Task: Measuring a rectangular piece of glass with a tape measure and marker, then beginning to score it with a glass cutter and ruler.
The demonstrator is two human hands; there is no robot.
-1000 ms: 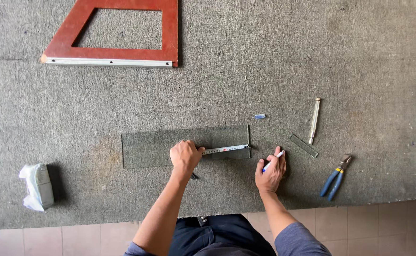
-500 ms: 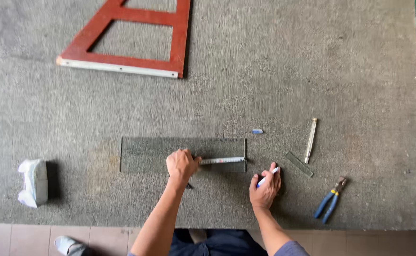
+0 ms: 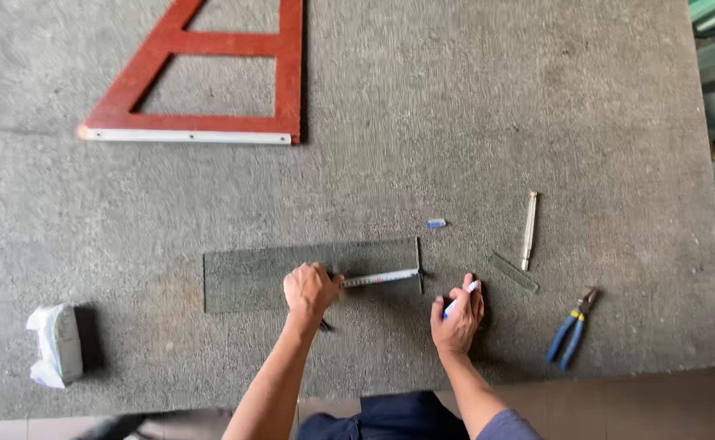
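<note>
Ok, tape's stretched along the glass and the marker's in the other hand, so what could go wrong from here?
1. The left hand alone pins the tape measure on the glass strip; if it slips, the reading may shift.
2. The right hand grips the marker just off the strip's bare right edge, which could cut a finger.
3. The small glass offcut lies loose near that hand and could get knocked.

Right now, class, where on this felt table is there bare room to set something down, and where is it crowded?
Bare: between the red frame and glass strip; also upper right. Crowded: around the right hand, near the cutter, offcut and pliers.
</note>
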